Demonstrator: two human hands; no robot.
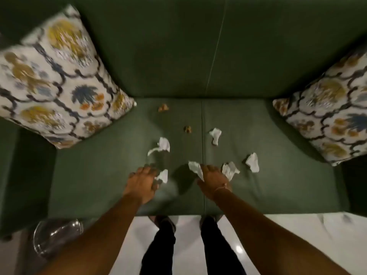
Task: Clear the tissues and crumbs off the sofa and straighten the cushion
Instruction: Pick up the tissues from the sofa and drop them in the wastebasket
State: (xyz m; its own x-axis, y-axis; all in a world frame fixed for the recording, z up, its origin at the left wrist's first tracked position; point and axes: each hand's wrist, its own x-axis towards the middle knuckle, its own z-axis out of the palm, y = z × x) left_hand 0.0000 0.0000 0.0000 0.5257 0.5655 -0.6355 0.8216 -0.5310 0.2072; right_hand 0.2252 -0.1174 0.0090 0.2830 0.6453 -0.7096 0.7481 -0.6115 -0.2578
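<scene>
Legs (158, 247) stood right at the sofa (99, 185) edge, both arms stretched over the seat, probably so each hand could grab its own tissue. Left hand (142, 182) was curled onto a tissue (163, 176) at its fingertips; right hand (213, 180) clenched around another (195, 168). Four more tissues lay just past them, crumbs (187, 129) further back. The tilted cushion (57, 76) sat untouched by the left armrest.

No readable text, labels, brands, numbers or signs appear anywhere in view.
</scene>
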